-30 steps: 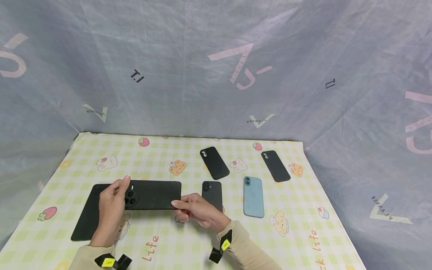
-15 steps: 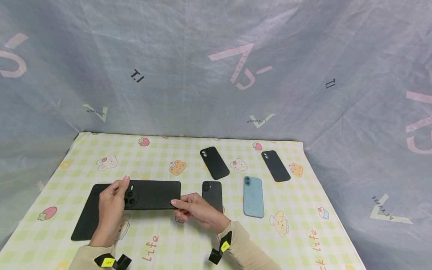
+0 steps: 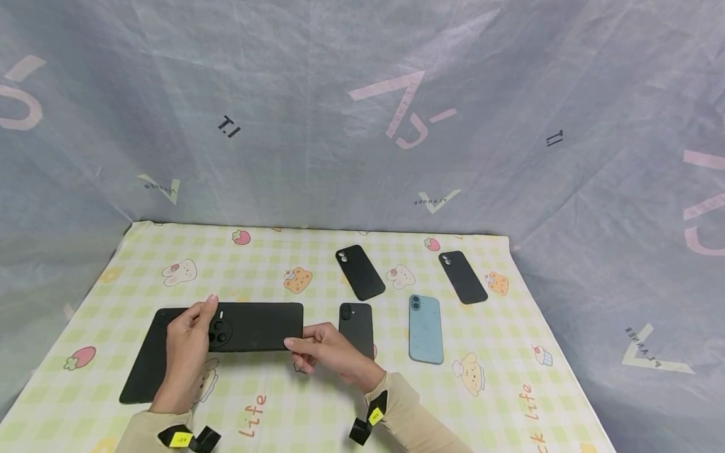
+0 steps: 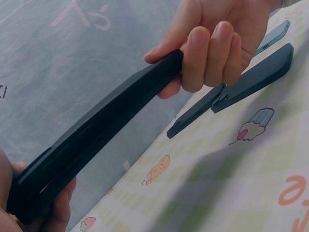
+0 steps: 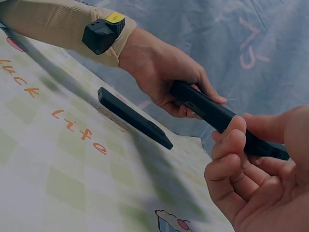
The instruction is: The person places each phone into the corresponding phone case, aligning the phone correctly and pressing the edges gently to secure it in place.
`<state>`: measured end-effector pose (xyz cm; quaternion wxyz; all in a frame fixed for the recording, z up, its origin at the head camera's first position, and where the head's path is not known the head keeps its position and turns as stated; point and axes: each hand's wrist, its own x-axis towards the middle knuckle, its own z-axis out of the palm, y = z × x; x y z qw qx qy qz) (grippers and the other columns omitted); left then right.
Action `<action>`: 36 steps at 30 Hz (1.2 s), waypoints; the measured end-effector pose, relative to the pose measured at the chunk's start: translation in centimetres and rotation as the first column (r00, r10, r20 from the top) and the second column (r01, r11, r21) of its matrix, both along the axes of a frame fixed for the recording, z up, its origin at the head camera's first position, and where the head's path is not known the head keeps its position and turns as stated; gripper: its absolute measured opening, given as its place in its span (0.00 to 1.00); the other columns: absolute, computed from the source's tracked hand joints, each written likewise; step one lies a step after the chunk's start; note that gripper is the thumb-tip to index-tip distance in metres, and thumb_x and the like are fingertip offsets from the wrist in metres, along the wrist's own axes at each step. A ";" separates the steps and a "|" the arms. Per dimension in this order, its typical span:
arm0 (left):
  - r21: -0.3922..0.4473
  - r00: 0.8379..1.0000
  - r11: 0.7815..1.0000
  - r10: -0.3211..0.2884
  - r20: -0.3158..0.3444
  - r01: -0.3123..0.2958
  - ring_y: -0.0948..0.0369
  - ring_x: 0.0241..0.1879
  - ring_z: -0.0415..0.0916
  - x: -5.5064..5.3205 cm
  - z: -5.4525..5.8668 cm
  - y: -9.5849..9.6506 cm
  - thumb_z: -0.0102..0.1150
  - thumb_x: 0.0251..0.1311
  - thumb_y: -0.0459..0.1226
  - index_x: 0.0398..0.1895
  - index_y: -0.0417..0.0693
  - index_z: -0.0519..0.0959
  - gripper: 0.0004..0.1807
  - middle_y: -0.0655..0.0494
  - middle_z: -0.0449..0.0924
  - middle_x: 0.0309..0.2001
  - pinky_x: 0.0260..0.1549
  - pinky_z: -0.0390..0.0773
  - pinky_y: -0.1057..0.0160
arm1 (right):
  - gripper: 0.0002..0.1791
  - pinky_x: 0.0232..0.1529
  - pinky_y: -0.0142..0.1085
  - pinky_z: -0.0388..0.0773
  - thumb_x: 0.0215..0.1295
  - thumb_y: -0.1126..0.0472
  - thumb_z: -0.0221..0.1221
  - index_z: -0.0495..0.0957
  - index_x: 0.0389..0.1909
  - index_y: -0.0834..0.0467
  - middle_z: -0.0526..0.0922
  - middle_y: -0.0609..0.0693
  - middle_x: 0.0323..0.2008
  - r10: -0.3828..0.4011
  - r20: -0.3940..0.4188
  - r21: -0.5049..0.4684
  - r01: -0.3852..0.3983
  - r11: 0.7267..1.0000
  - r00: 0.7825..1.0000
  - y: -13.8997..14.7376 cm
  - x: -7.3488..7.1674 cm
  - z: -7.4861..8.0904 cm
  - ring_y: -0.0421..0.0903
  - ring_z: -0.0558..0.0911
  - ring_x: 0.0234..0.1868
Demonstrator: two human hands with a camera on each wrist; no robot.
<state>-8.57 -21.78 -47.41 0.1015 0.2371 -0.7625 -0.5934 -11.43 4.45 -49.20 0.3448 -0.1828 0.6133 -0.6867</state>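
A long black phone [image 3: 260, 327], with a round camera module on its back, is held level above the table between both hands. My left hand [image 3: 189, 340] grips its camera end, thumb on top; in the left wrist view a narrow gap runs along the phone's edge near these fingers. At the opposite end, my right hand [image 3: 334, 352] pinches the lower corner between thumb and fingers. Partly hidden behind the left hand lies a larger black slab [image 3: 141, 365] with rounded corners. A dark grey phone [image 3: 357, 327] lies just beyond the right hand, which covers its lower part.
A light blue phone [image 3: 426, 330] lies right of the grey one. Farther back are two black phone cases, one in the middle [image 3: 360, 272] and one at the right [image 3: 463, 278]. A checked cloth [image 3: 317, 415] covers the table, and a grey curtain [image 3: 317, 126] hangs behind.
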 end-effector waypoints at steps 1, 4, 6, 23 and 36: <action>0.003 1.000 1.000 -0.001 0.003 0.001 0.57 0.26 0.55 0.0 0.0 0.0 0.55 0.76 0.64 0.27 0.42 0.68 0.35 0.60 0.54 0.21 0.27 0.58 0.59 | 0.16 0.32 0.31 0.75 0.81 0.57 0.61 0.80 0.32 0.61 0.79 0.42 0.21 0.000 -0.001 -0.001 0.000 1.000 1.000 0.0 0.0 0.0 0.39 0.74 0.21; 0.006 1.000 1.000 -0.007 0.004 0.007 0.57 0.25 0.54 0.0 -0.1 -0.1 0.55 0.76 0.64 0.26 0.42 0.67 0.36 0.60 0.53 0.21 0.27 0.58 0.59 | 0.16 0.32 0.31 0.75 0.81 0.57 0.61 0.80 0.32 0.61 0.79 0.42 0.21 0.001 -0.005 -0.008 -0.001 1.000 1.000 0.0 0.0 0.1 0.40 0.74 0.21; 0.008 1.000 1.000 -0.010 0.004 0.010 0.57 0.24 0.54 -0.1 -0.1 -0.1 0.54 0.76 0.64 0.25 0.42 0.65 0.36 0.60 0.52 0.21 0.27 0.58 0.59 | 0.16 0.33 0.31 0.74 0.82 0.57 0.61 0.79 0.32 0.61 0.79 0.43 0.21 0.003 -0.005 -0.017 -0.003 1.000 1.000 0.0 0.0 0.1 0.40 0.74 0.21; 0.010 1.000 1.000 -0.029 0.004 0.029 0.56 0.24 0.54 -0.1 0.0 -0.1 0.54 0.78 0.63 0.25 0.42 0.64 0.35 0.60 0.52 0.21 0.27 0.57 0.58 | 0.17 0.33 0.32 0.74 0.81 0.58 0.61 0.76 0.29 0.60 0.77 0.43 0.20 -0.013 -0.040 -0.030 0.012 0.999 0.999 0.1 0.0 0.0 0.40 0.73 0.20; 0.020 0.999 0.999 -0.032 0.016 0.032 0.56 0.25 0.54 0.0 0.1 0.0 0.52 0.74 0.67 0.26 0.42 0.65 0.37 0.59 0.52 0.22 0.27 0.57 0.58 | 0.18 0.33 0.32 0.74 0.81 0.59 0.61 0.76 0.27 0.60 0.76 0.43 0.18 -0.023 -0.051 -0.040 0.021 0.999 0.998 0.1 0.0 -0.3 0.42 0.70 0.19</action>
